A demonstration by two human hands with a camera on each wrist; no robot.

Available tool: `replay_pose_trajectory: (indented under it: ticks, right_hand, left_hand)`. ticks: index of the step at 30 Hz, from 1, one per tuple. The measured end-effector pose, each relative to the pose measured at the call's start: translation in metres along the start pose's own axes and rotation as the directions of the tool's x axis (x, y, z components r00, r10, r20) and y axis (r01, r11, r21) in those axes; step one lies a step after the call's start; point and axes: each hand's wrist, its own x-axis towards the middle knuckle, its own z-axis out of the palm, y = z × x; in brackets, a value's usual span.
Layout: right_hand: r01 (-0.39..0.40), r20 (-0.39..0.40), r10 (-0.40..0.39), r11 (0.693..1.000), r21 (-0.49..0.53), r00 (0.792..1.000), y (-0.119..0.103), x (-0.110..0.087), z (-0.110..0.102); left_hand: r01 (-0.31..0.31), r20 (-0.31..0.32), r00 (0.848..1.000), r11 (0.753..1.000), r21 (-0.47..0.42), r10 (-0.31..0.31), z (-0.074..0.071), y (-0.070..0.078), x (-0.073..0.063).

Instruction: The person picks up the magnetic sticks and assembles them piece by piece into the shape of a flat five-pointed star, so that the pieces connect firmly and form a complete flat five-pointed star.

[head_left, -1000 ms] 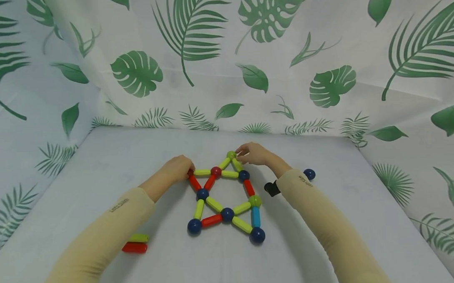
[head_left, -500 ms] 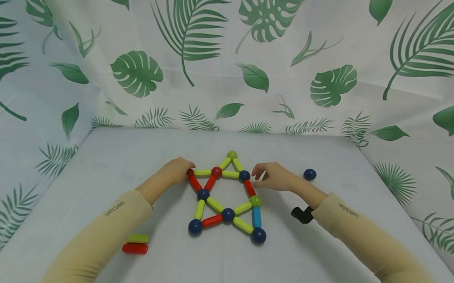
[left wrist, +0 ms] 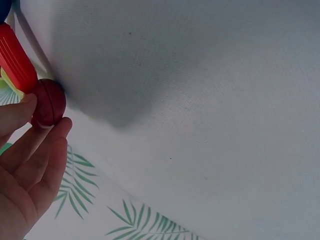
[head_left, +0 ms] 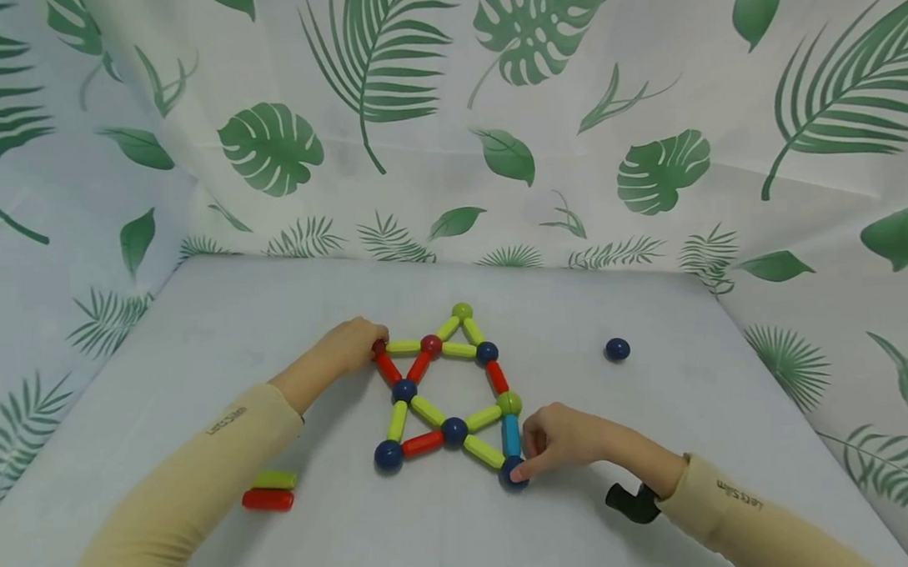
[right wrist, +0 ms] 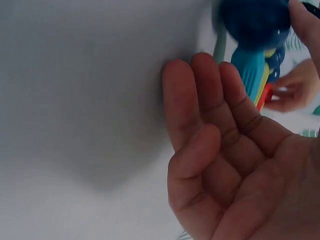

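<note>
My left hand [head_left: 345,344] pinches a dark red ball [left wrist: 49,102] between thumb and fingertips. This ball is the left corner of a flat frame of balls and rods lying on the table. At the frame's lower right, the thumb of my right hand [head_left: 568,440] touches a dark blue ball [right wrist: 255,22]. The other fingers are bent loosely and look apart from that ball in the right wrist view. A light blue rod [head_left: 511,436] joins it to a green ball [head_left: 509,403]. Another green ball [head_left: 462,311] tops the frame's far point.
One loose blue ball [head_left: 617,349] lies on the table to the right. A yellow-green rod [head_left: 275,479] and a red rod [head_left: 268,500] lie by my left forearm. A leaf-printed cloth [head_left: 419,151] stands behind and at both sides.
My right hand has moved from the far green ball, down the frame's right side, to the near blue ball. My left hand stays at the red ball.
</note>
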Motion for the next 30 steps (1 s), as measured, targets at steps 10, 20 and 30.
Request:
replay_pose_trajectory:
  ticks: [10,20,30]
  right_hand:
    - [-0.013,-0.025,0.012,1.000,-0.019,1.000,-0.007,-0.005,0.001]
    - [-0.085,-0.057,0.080,0.991,-0.102,0.995,0.009,-0.004,-0.033]
    - [-0.116,-0.122,0.097,0.980,-0.163,0.988,0.032,0.015,-0.060]
  left_hand:
    - [-0.020,0.007,1.000,1.000,0.015,0.019,-0.004,0.000,-0.015]
    - [-0.071,0.105,0.992,0.997,0.026,0.068,0.000,0.004,-0.039]
    - [-0.098,0.170,0.979,0.989,-0.108,0.115,0.008,0.027,-0.075]
